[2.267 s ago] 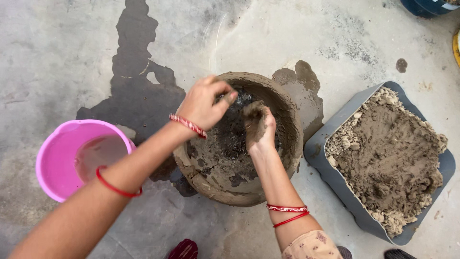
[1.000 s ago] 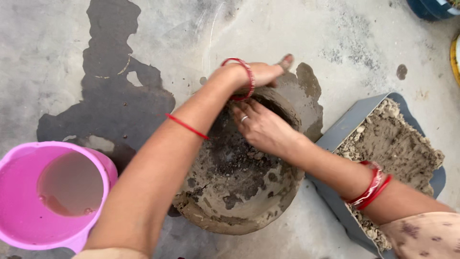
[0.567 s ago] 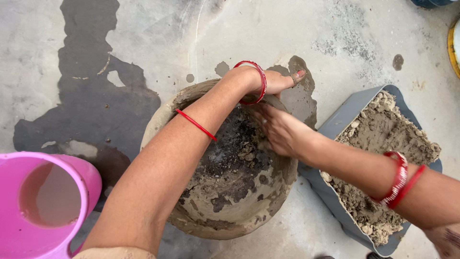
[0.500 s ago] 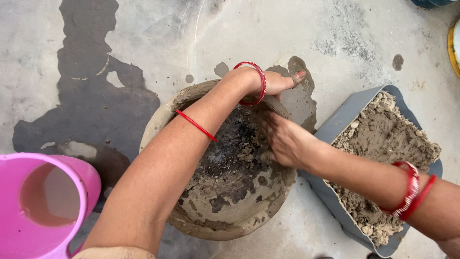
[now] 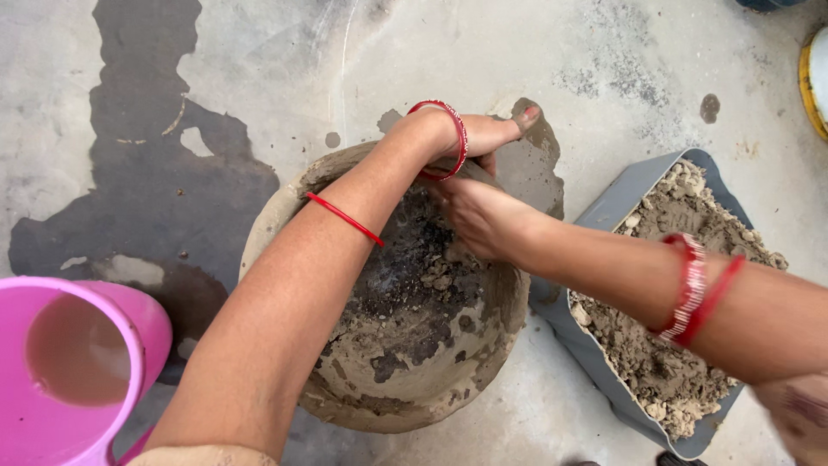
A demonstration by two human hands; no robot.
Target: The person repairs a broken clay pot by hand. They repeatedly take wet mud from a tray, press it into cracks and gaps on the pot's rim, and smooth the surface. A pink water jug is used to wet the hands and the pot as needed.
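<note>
1. Mud-caked round clay bowl [image 5: 405, 345] sits on the grey concrete floor [image 5: 535, 52], right under both arms; dark wet mud clings to its inner wall.
2. Left hand [image 5: 483, 138]: its fingers are hooked over the far rim of the bowl, gripping it, fingertips poking out beyond the edge. A red bangle [image 5: 448, 138] rings the wrist, a thinner red band [image 5: 345, 220] sits higher on the forearm.
3. Right hand [image 5: 479, 216]: its fingers are curled loosely, pressed into the mud on the far inner wall just beneath the left wrist; whether they hold a lump I cannot tell. Red-and-white bangles [image 5: 694, 289] circle that forearm.
4. Since a couple of seconds back, the left hand has moved from inside the bowl to its far rim, and the right has gone from the middle to the wall below it, so the work looks like smearing the inside while the bowl is steadied.
5. Just right of the bowl, a grey rectangular tub of crumbly dry soil [image 5: 673, 302]. At lower left, a pink plastic bucket of muddy water [image 5: 73, 362].
6. Around them, a dark water stain [image 5: 147, 173] spreads over the floor.
</note>
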